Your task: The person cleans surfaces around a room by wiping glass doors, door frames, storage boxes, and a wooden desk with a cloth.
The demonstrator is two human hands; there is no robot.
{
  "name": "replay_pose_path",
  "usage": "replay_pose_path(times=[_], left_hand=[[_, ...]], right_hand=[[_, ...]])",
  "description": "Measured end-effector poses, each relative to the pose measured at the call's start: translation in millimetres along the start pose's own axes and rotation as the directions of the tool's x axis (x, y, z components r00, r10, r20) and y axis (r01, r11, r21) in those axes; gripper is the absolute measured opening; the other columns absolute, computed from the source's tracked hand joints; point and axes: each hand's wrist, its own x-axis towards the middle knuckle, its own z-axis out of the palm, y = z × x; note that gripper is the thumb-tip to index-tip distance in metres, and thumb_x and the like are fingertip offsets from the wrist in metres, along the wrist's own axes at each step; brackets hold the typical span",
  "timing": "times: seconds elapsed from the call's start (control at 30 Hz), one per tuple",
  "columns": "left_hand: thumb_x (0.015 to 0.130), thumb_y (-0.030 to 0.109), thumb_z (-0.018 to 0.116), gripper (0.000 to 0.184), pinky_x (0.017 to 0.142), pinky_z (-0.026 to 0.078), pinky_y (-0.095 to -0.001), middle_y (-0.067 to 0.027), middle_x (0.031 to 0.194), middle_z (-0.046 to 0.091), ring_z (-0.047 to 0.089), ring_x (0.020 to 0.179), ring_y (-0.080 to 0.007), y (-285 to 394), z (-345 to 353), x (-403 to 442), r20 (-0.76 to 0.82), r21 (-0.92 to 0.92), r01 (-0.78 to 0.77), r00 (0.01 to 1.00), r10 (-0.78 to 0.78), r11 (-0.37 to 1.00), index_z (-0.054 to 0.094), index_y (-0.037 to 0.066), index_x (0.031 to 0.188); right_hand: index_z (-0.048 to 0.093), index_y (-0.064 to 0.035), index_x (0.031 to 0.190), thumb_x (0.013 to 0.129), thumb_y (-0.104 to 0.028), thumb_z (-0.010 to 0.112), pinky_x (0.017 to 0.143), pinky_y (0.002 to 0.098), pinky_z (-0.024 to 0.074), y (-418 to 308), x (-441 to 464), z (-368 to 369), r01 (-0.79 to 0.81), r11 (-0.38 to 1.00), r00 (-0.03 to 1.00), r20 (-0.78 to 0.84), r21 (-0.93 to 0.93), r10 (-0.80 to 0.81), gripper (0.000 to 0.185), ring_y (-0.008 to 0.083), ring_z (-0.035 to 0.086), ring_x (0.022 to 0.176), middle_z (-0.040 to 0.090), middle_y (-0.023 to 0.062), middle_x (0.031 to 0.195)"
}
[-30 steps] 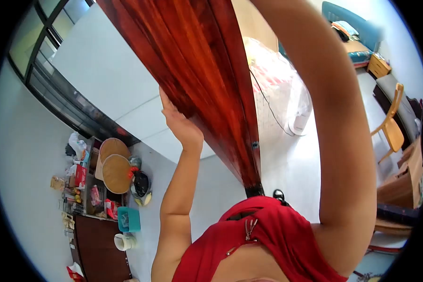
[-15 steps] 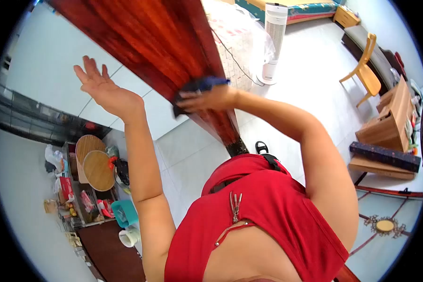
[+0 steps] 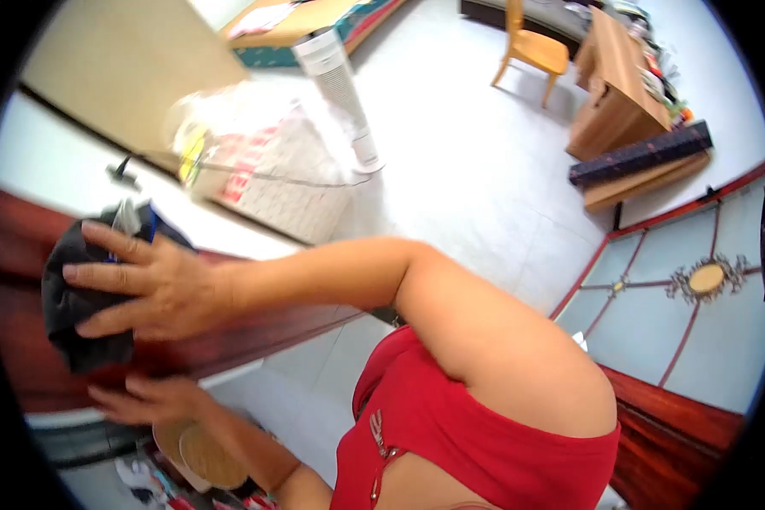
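My right hand (image 3: pixel 157 285) presses a dark grey cloth (image 3: pixel 64 293) with blue at its edge against a reddish-brown wooden panel (image 3: pixel 246 336). Its fingers are spread over the bunched cloth. Just below it, my left hand (image 3: pixel 153 401) is near the lower edge of the panel, somewhat blurred, with its fingers stretched out and nothing in them. I cannot tell whether the left fingertips touch the wood.
Beyond the panel stand a white tower fan (image 3: pixel 340 98) with a cable and a patterned covered box (image 3: pixel 289 183). A wooden chair (image 3: pixel 535 53) and a wooden desk (image 3: pixel 616 89) are farther back. Glass-paned doors (image 3: pixel 629 297) are on the right; round wooden boards (image 3: pixel 212 455) lie low on the left.
The view has swung round. My right hand has slid the cloth along the panel, farther from my body. My left hand, raised apart before, is now close below the right.
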Motion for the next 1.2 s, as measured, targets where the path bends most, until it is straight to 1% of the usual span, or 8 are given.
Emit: replay_pose_path(times=[0.1, 0.23, 0.3, 0.4, 0.47, 0.7, 0.87, 1.2], left_hand=[[0.102, 0.038, 0.046, 0.053, 0.114, 0.023, -0.0517, -0.0291, 0.149, 0.032, 0.027, 0.14, -0.0434, 4.0, 3.0, 0.5, -0.029, 0.041, 0.102, 0.994, -0.101, 0.994, 0.046, 0.005, 0.143], [0.1, 0.043, 0.047, 0.055, 0.11, 0.031, -0.0563, -0.0299, 0.152, 0.025, 0.024, 0.141, -0.044, 6.3, 3.4, -2.9, -0.027, 0.047, 0.147, 0.989, -0.146, 0.988, 0.048, 0.008, 0.142], [0.1, 0.044, 0.047, 0.055, 0.11, 0.031, -0.0558, -0.0287, 0.152, 0.027, 0.023, 0.141, -0.0434, 4.1, 7.7, -5.7, -0.035, 0.08, 0.155, 0.988, -0.153, 0.985, 0.048, 0.009, 0.142], [0.098, 0.047, 0.048, 0.057, 0.109, 0.032, -0.0567, -0.0271, 0.153, 0.025, 0.026, 0.14, -0.0434, 4.4, 3.5, -3.2, -0.016, 0.151, 0.129, 0.992, -0.128, 0.98, 0.048, 0.011, 0.143], [0.098, 0.047, 0.049, 0.057, 0.109, 0.032, -0.0576, -0.0271, 0.153, 0.023, 0.028, 0.139, -0.0435, -2.1, 9.5, -7.5, -0.039, 0.122, 0.111, 0.993, -0.107, 0.986, 0.048, 0.011, 0.143], [0.099, 0.032, 0.052, 0.052, 0.105, 0.035, -0.0565, -0.0378, 0.148, 0.019, 0.023, 0.14, -0.05, 7.3, 4.9, -3.4, 0.015, 0.054, 0.077, 0.997, -0.078, 0.996, 0.043, 0.008, 0.145], [0.097, 0.031, 0.057, 0.054, 0.103, 0.037, -0.0552, -0.0386, 0.145, 0.022, 0.027, 0.138, -0.0488, 8.5, 6.8, -2.8, 0.005, -0.011, 0.07, 0.998, -0.07, 0.997, 0.046, 0.004, 0.142], [0.093, 0.037, 0.06, 0.057, 0.11, 0.028, -0.054, -0.0392, 0.147, 0.021, 0.023, 0.14, -0.0472, -3.3, 7.4, 0.2, -0.033, 0.059, -0.015, 0.999, 0.017, 0.998, 0.049, 0.005, 0.14]], right_hand=[[0.051, -0.0104, 0.135, 0.08, -0.001, 0.064, 0.108, 0.0509, 0.0343, -2.0, -40.1, -24.8, -0.338, 0.836, 0.933, 0.035, 0.431, 0.359, 0.057, 0.0507, 0.033, 0.136, 0.026, 0.0294, 0.151], [0.041, -0.0089, 0.143, 0.079, 0.003, 0.059, 0.113, 0.0447, 0.0279, -13.8, -184.0, -48.6, -0.514, 0.828, 0.851, 0.254, 0.222, 0.46, 0.068, 0.0469, 0.033, 0.137, 0.027, 0.0282, 0.152], [0.033, -0.0074, 0.147, 0.08, -0.001, 0.06, 0.114, 0.0443, 0.0272, -28.2, -268.7, -74.2, -0.717, 0.685, 0.663, 0.431, 0.131, 0.612, 0.073, 0.0431, 0.033, 0.138, 0.028, 0.0251, 0.153], [0.032, -0.0049, 0.146, 0.091, -0.018, 0.052, 0.109, 0.0404, 0.0336, -53.1, -285.4, -120.5, -0.98, 0.129, 0.024, 0.558, -0.149, 0.83, 0.06, 0.0384, 0.044, 0.13, 0.047, 0.0225, 0.138], [0.036, -0.0034, 0.143, 0.091, -0.017, 0.05, 0.108, 0.0405, 0.0341, -53.3, -315.5, -106.4, -0.994, 0.071, 0.019, 0.536, -0.077, 0.844, 0.055, 0.0408, 0.043, 0.128, 0.047, 0.0246, 0.136], [0.04, -0.0037, 0.143, 0.083, -0.008, 0.062, 0.111, 0.0465, 0.0302, -27.5, -124.9, -54.6, -0.55, 0.81, 0.834, 0.179, 0.202, 0.522, 0.064, 0.0431, 0.04, 0.13, 0.039, 0.0243, 0.143], [0.047, -0.0131, 0.141, 0.077, 0.0, 0.066, 0.109, 0.0448, 0.0348, -28.5, -95.0, -35.6, -0.465, 0.872, 0.885, 0.108, 0.152, 0.453, 0.068, 0.0391, 0.04, 0.134, 0.034, 0.0216, 0.149], [0.037, 0.0002, 0.142, 0.091, -0.009, 0.047, 0.111, 0.0384, 0.0309, -98.0, -467.0, -60.6, -0.977, 0.126, 0.14, -0.07, -0.171, 0.988, 0.052, 0.0374, 0.043, 0.13, 0.047, 0.0208, 0.139]])
